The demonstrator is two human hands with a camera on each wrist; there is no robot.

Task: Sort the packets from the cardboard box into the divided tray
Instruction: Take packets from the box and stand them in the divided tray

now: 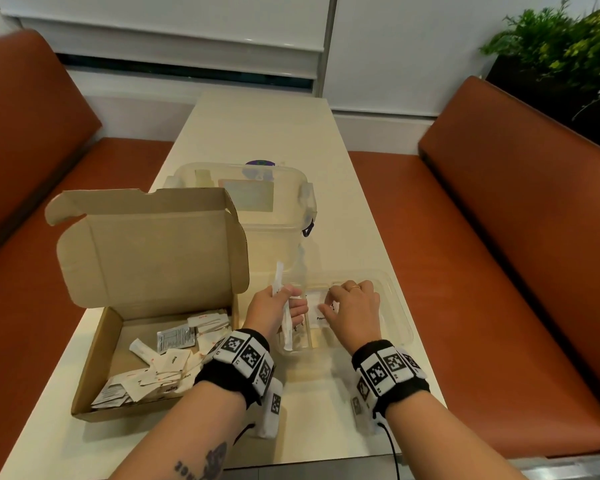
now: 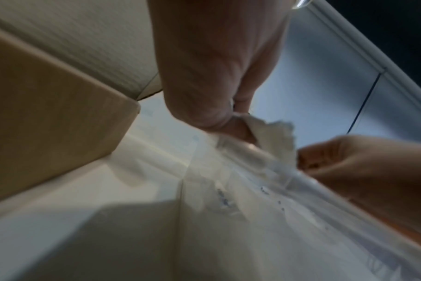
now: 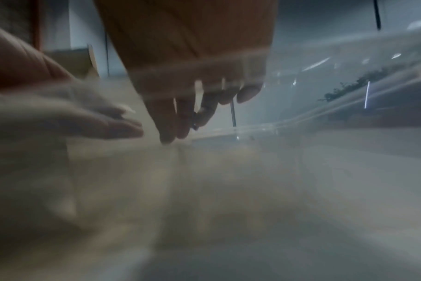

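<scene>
An open cardboard box (image 1: 97, 358) at the left holds several white and silver packets (image 1: 174, 362). To its right lies the clear divided tray (image 1: 400, 306). My left hand (image 1: 284, 299) hovers over the tray's left compartment and grips long white stick packets (image 1: 278, 277); the left wrist view shows a white packet end (image 2: 274, 136) pinched in its fingers. My right hand (image 1: 326, 303) is over the middle compartment, fingers pointing down onto a white pepper packet (image 1: 317, 315) that lies there. The right wrist view is blurred, with fingertips (image 3: 167, 136) near the tray floor.
The box's lid (image 1: 153, 251) stands upright just left of my left hand. A clear lidded plastic container (image 1: 274, 202) sits behind the tray. Brown benches (image 1: 499, 271) flank the pale table (image 1: 264, 133). A plant (image 1: 561, 46) is at the far right.
</scene>
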